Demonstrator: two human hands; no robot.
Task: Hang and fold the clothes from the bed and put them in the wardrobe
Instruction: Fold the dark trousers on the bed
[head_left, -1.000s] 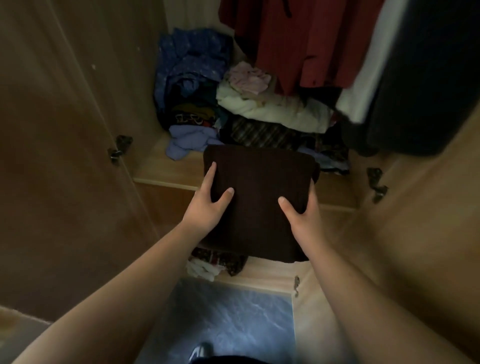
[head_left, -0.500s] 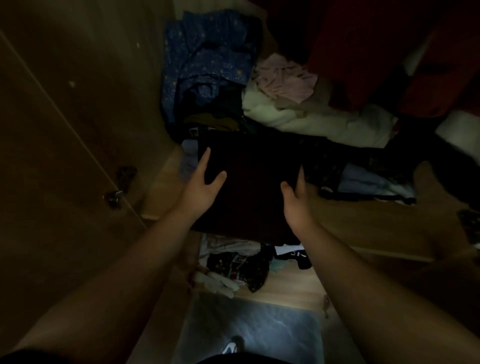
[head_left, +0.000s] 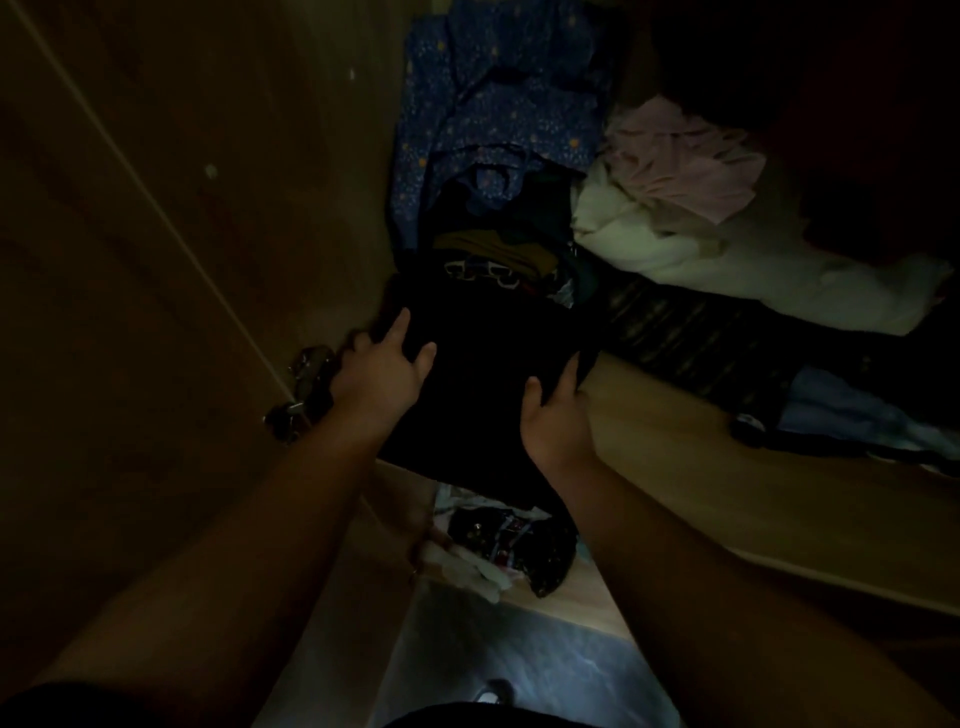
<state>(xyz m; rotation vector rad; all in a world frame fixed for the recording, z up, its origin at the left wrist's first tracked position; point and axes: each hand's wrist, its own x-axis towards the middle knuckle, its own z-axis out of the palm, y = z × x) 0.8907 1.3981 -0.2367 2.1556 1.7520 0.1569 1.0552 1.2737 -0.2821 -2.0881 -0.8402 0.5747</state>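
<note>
A folded dark brown garment (head_left: 483, 379) lies half on the wooden wardrobe shelf (head_left: 727, 478), at its left end against the clothes pile. My left hand (head_left: 382, 369) grips its left edge, thumb on top. My right hand (head_left: 556, 410) grips its right edge. The scene is very dim, so the garment's far edge blends into dark clothes behind it.
On the shelf are a blue patterned cloth (head_left: 498, 109), a pink and cream heap (head_left: 691, 208) and a striped dark item (head_left: 691, 338). The wardrobe door (head_left: 130, 260) with a hinge (head_left: 298, 395) stands left. More clothes (head_left: 498, 545) lie on the lower shelf.
Both hands carried the folded garment forward and to the left, onto the shelf's left end. The view moved closer and became much darker.
</note>
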